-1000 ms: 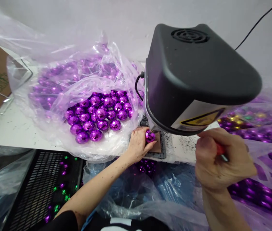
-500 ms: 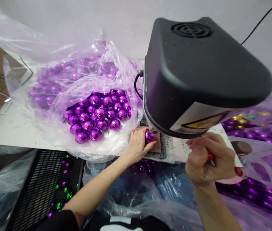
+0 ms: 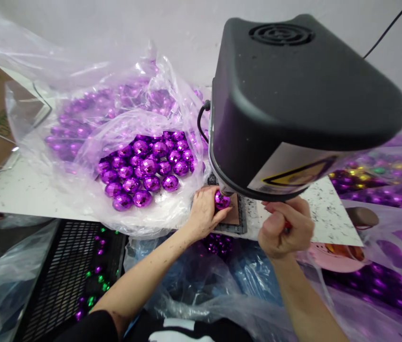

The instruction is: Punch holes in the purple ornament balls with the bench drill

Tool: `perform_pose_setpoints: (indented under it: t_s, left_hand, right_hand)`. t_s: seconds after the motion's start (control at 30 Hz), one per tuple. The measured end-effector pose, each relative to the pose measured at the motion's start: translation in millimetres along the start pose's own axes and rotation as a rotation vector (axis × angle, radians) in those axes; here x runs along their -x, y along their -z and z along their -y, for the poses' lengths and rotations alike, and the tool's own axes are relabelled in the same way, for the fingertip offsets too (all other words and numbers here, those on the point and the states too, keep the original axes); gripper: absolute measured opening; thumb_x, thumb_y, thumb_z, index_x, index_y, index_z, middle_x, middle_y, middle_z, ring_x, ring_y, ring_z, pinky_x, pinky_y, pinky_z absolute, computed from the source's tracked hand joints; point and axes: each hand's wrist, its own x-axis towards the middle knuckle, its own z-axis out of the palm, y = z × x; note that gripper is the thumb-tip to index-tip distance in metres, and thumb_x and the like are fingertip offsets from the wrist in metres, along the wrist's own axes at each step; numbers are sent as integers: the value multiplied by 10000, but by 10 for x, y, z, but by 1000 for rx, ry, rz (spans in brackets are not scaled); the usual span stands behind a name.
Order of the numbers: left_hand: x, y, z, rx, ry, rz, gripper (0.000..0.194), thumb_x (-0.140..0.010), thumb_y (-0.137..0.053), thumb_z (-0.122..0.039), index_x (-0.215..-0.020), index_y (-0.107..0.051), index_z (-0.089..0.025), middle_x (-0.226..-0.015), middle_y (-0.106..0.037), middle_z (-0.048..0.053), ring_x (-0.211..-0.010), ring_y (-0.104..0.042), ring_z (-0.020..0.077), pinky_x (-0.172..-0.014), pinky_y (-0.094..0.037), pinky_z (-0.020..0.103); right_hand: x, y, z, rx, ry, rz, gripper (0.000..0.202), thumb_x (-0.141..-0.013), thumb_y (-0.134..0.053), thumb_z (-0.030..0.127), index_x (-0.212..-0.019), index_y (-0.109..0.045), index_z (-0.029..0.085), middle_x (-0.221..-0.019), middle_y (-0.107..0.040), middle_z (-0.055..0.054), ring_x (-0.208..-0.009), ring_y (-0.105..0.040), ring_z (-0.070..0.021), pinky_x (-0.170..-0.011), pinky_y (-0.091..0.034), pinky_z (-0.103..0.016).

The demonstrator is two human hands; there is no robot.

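Purple faceted ball sits on a small brown pad under the nose of a black machine head, pinched there by the fingertips of the left hand, whose forearm reaches in from the lower left. Just to the right, the right hand is curled into a fist around a thin tool with a red handle, mostly hidden by the fingers. Both hands work at the near edge of a speckled white table. Beyond the left hand, an open clear plastic bag holds a heap of like purple balls. At far right more purple balls lie under plastic, blurred. A black cable runs up the grey wall behind the machine.
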Motion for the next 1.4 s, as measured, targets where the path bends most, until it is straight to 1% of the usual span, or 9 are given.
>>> perform_pose_setpoints:
  t_s: [0.13, 0.4, 0.7, 0.77, 0.9, 1.07, 1.17, 1.27, 1.4]
  left_hand:
    - [0, 10, -9, 19, -3, 1, 435, -926, -632, -370, -1284, -475, -179, -1227, -617, 120, -1173, -567, 276, -1017, -426, 441]
    - [11, 22, 8, 77, -31, -19, 454, -922, -648, -388, -1278, -466, -172, -1194, -603, 128, -1146, -571, 284, -990, -450, 455]
    - [694, 640, -239, 115, -9, 158, 758, -862, -724, -371, -1493, -323, -244, -1430, -455, 155, -1321, -464, 301, -1092, -442, 482]
    - [619, 782, -148, 101, -19, 115, 754, -868, -712, -431, -1495, -335, -252, -1427, -471, 145, -1328, -467, 293, -1102, -437, 477]
    - [263, 961, 310, -186, 42, -111, 392, -963, -567, -279, -1347, -519, -219, -1309, -567, 133, -1233, -528, 285, -1058, -444, 483]
    - [10, 918, 772, -518, 198, 6, 469, -884, -663, -240, -1331, -552, -151, -1280, -572, 189, -1142, -563, 341, -966, -470, 496]
    - [29, 930, 733, -332, 279, -24, 496, -870, -687, -274, -1341, -551, -199, -1271, -553, 146, -1047, -599, 285, -901, -498, 434]
    - [121, 1000, 488, 179, 346, -122, 540, -831, -735, -347, -1330, -552, -250, -1254, -543, 92, -1006, -594, 220, -855, -508, 350]
    - [270, 976, 108, 966, 454, 71, 548, -856, -703, -467, -1336, -544, -256, -1138, -600, 63, -877, -588, 156, -724, -489, 259]
  right_hand:
    - [-189, 21, 59, -28, 47, -29, 160, -883, -522, 240, -804, -636, 160, -675, -564, -5, -645, -540, -75, -575, -402, -224]
    - [-1276, -35, 225, -10, -28, -81, 429, -975, -470, 443, -771, -603, 90, -573, -394, 51, -550, -405, 24, -566, -294, -156]
    - [-1421, -167, 120, -161, -210, -68, 487, -865, -550, 578, -691, -521, 124, -579, -341, 68, -550, -339, 19, -604, -233, -240]
    - [-1421, -169, 92, -156, -215, -91, 475, -863, -570, 556, -673, -505, 125, -587, -337, 64, -556, -315, 14, -611, -229, -254]
    - [-1462, -188, 88, -149, -233, -68, 446, -875, -577, 516, -667, -502, 129, -564, -342, 59, -528, -338, 6, -566, -225, -242]
    - [-1533, -251, 105, -253, -197, -78, 421, -858, -621, 472, -664, -476, 128, -611, -353, 37, -662, -450, -24, -563, -264, -196]
    - [-1540, -266, 88, -275, -227, -73, 401, -863, -623, 434, -667, -466, 121, -658, -368, 26, -759, -510, -43, -607, -313, -190]
    - [-1523, -262, 41, -275, -258, -61, 416, -864, -618, 448, -672, -464, 112, -685, -387, 21, -797, -538, -58, -650, -371, -201]
    - [-1509, -266, -27, -232, -264, -54, 458, -881, -578, 510, -694, -459, 110, -720, -429, 15, -835, -551, -66, -704, -430, -213]
